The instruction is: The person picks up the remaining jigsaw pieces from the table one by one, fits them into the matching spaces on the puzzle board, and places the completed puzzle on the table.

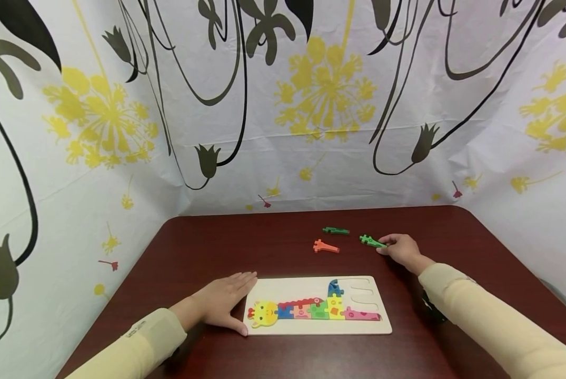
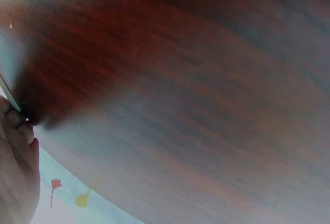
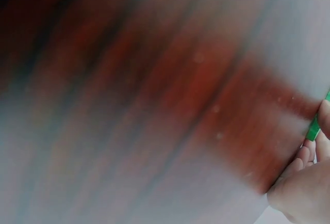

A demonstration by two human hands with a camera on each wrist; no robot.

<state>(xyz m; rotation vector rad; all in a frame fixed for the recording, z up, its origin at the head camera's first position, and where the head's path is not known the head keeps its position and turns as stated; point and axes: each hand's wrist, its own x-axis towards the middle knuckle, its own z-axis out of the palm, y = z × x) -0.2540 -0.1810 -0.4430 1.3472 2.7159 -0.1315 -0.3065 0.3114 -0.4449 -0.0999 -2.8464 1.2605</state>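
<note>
A pale wooden giraffe puzzle board [image 1: 311, 330] lies on the table, with a yellow head, colored body pieces, a blue piece and a pink leg set in it. Bare outlined grooves show at its upper right. My left hand [image 1: 226, 300] rests along the board's left edge with its fingers straight. Farther back at the right, my right hand [image 1: 403, 250] pinches the end of a light green puzzle piece [image 1: 370, 241] between thumb and fingers. The right wrist view shows only part of this green piece [image 3: 313, 128] between the fingertips.
An orange puzzle piece [image 1: 326, 246] and a dark green puzzle piece [image 1: 336, 230] lie on the brown table [image 1: 245, 242], left of the right hand. A flower-printed white cloth [image 1: 245, 184] hangs behind the table and along its sides.
</note>
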